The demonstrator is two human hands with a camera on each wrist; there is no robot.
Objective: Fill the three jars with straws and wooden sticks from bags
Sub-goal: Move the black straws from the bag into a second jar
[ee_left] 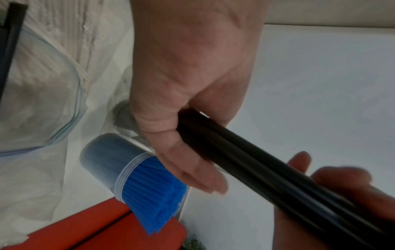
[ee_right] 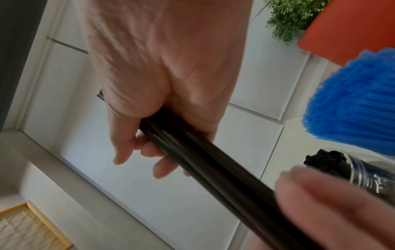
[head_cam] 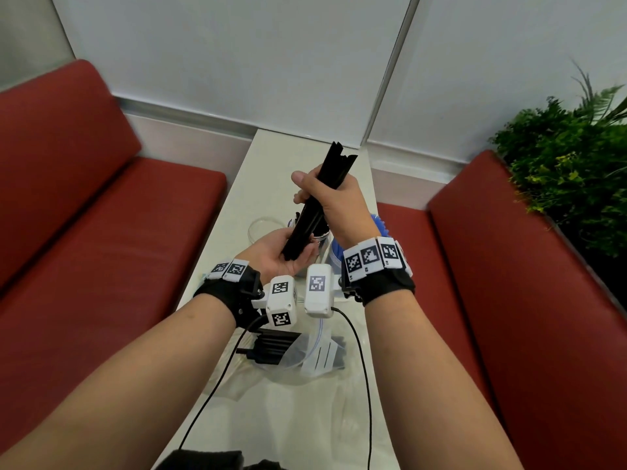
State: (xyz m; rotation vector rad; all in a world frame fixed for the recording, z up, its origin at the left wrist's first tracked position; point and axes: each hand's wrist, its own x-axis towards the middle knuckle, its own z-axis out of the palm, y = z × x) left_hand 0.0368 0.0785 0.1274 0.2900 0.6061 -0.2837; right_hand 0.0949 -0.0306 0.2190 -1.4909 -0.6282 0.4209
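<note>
Your counter (head_cam: 268,157) runs between two red benches (head_cam: 84,215). On it a clear bag (head_cam: 291,354) lies nearest you, beyond it a jar of blue straws (ee_left: 119,162) and a jar of black straws (ee_right: 333,167). Your right hand (head_cam: 334,201) grips a bundle of black straws (head_cam: 319,205) above the jars; your left hand (head_cam: 276,254), palm up with fingers loosely curled, cradles its lower end.
</note>
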